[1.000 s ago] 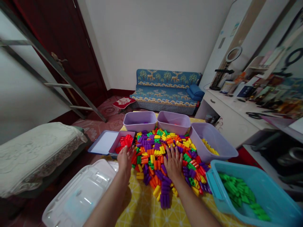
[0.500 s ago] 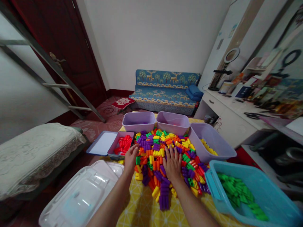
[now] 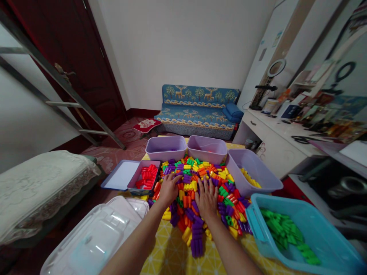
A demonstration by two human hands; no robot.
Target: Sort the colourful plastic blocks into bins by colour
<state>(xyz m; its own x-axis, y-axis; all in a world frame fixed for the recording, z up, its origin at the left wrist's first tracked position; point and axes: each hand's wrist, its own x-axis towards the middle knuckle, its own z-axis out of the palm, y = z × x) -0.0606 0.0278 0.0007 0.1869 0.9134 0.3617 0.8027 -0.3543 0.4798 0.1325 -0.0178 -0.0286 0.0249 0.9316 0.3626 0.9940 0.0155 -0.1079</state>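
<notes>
A heap of plastic building blocks in purple, orange, yellow, green and red lies on the table in front of me. My left hand reaches over the heap's left side, fingers curved and a little apart, tips at some purple blocks; no block shows clearly in its grip. My right hand rests palm down on the middle of the heap with its fingers spread. Red blocks fill part of a box at left. Green blocks lie inside a blue bin at right.
Three lilac bins stand along the far and right sides; the right one holds yellow blocks. Clear plastic lids lie at front left. A patterned yellow cloth covers the table. Beyond are a sofa and a ladder.
My left hand has moved right, from the heap's left edge onto the purple blocks. My right hand stays spread on the heap. The whole view has shifted slightly.
</notes>
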